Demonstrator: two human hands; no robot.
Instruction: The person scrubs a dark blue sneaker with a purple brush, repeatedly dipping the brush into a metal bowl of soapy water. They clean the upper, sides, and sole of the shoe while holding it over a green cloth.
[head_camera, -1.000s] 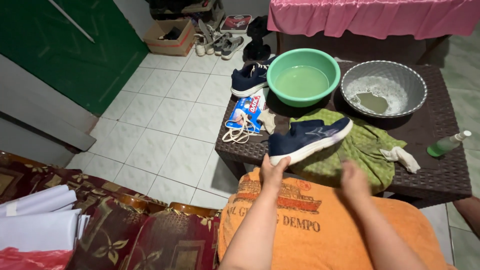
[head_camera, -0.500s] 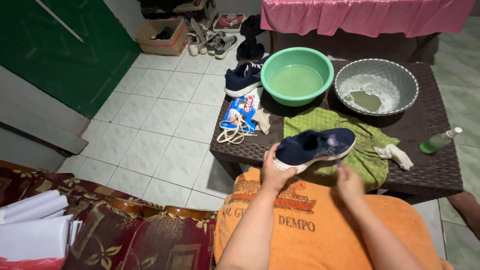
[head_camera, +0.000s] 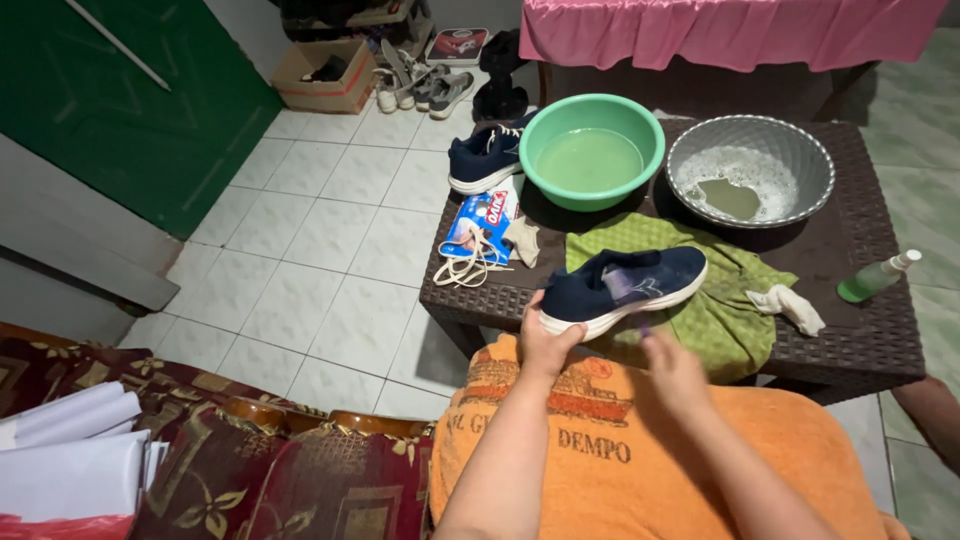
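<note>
A navy sneaker with a white sole (head_camera: 625, 288) lies on its side over a green cloth (head_camera: 720, 310) at the near edge of a dark wicker table (head_camera: 860, 330). My left hand (head_camera: 545, 345) grips the sneaker's heel. My right hand (head_camera: 675, 368) is blurred just under the shoe's side, with a small purple thing at its fingertips; what it holds is unclear. An orange towel (head_camera: 650, 460) covers my lap. The second navy sneaker (head_camera: 485, 158) sits at the table's far left corner.
On the table stand a green basin of water (head_camera: 592, 150), a metal bowl with suds (head_camera: 750, 170), a blue packet with white laces (head_camera: 472, 245), a white rag (head_camera: 790, 305) and a green bottle (head_camera: 875, 280). Shoes and a cardboard box (head_camera: 325, 75) lie on the tiled floor.
My right hand has shifted slightly left, closer under the sneaker's side. My left hand keeps its grip on the heel, and the shoe has barely moved.
</note>
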